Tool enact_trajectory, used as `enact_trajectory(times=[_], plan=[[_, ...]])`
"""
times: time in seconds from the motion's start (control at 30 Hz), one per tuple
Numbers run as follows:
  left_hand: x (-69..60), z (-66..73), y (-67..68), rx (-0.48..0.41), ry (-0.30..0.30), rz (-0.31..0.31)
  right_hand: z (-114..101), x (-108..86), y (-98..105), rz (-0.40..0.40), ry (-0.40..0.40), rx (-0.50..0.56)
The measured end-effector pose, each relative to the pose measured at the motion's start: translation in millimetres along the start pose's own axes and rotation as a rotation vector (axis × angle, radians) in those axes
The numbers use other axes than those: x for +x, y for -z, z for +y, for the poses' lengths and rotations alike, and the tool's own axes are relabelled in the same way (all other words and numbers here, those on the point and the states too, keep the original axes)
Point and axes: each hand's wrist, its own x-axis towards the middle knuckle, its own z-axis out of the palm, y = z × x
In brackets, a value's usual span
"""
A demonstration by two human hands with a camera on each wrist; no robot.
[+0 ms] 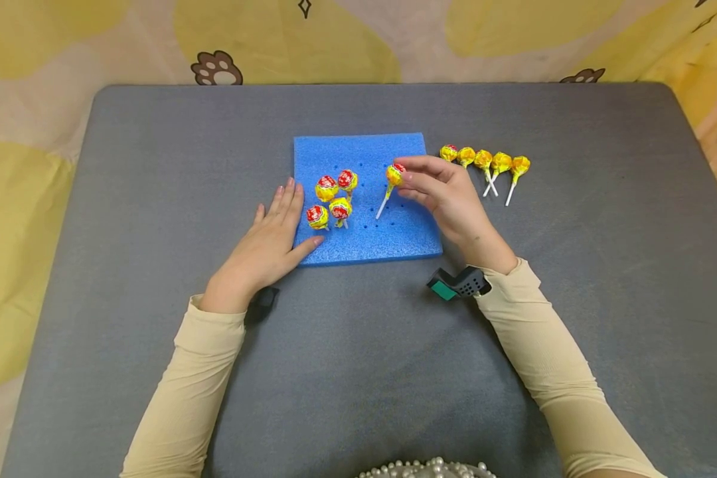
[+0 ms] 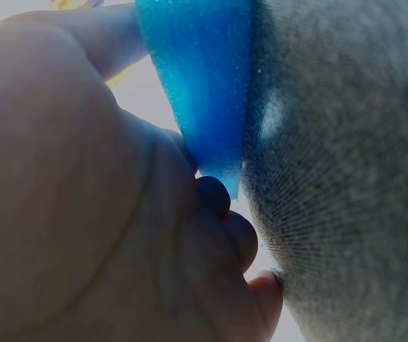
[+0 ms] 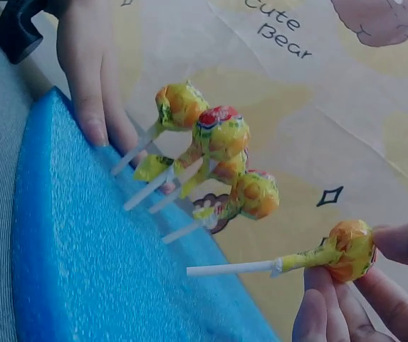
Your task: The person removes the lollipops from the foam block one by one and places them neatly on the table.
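My right hand (image 1: 448, 199) pinches a lollipop (image 1: 394, 175) by its yellow and red wrapped head, stick pointing down over the blue foam block (image 1: 364, 251). In the right wrist view the stick end of that lollipop (image 3: 351, 249) appears apart from the foam. Several lollipops (image 1: 326, 188) stand in the block's left half, sticks in the foam. My left hand (image 1: 269, 236) lies flat with straight fingers along the block's left edge, its thumb over the front left corner. In the left wrist view the palm (image 2: 82, 199) is beside the foam edge (image 2: 204, 85).
Small holes dot the foam's top. Several loose lollipops (image 1: 501, 163) lie on the grey table (image 1: 603, 265) right of the block, some sticks crossing. A patterned cloth (image 1: 346, 40) hangs behind the table. A black and green wrist device (image 1: 454, 284) sits at the right wrist.
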Motion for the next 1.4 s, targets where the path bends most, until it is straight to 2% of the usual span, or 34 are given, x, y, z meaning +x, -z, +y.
enact_trajectory(times=[0.37, 0.47, 0.8, 1.0, 1.4], plan=[[0.6, 0.3, 1.1, 0.005, 0.000, 0.006, 4, 4.9, 6, 0.069, -0.048, -0.122], [0.6, 0.4, 1.7, 0.006, -0.001, 0.008, 5, 6.4, 8, 0.088, -0.061, -0.122], [0.4, 0.5, 4.0, 0.008, -0.001, 0.009, 3, 9.2, 10, 0.074, -0.069, -0.055], [0.8, 1.6, 3.9, 0.008, -0.001, 0.008, -5, 8.4, 17, 0.088, -0.059, 0.062], [-0.1, 0.0, 0.8, 0.001, -0.002, 0.004, -20, -1.3, 49, 0.051, 0.027, 0.168]])
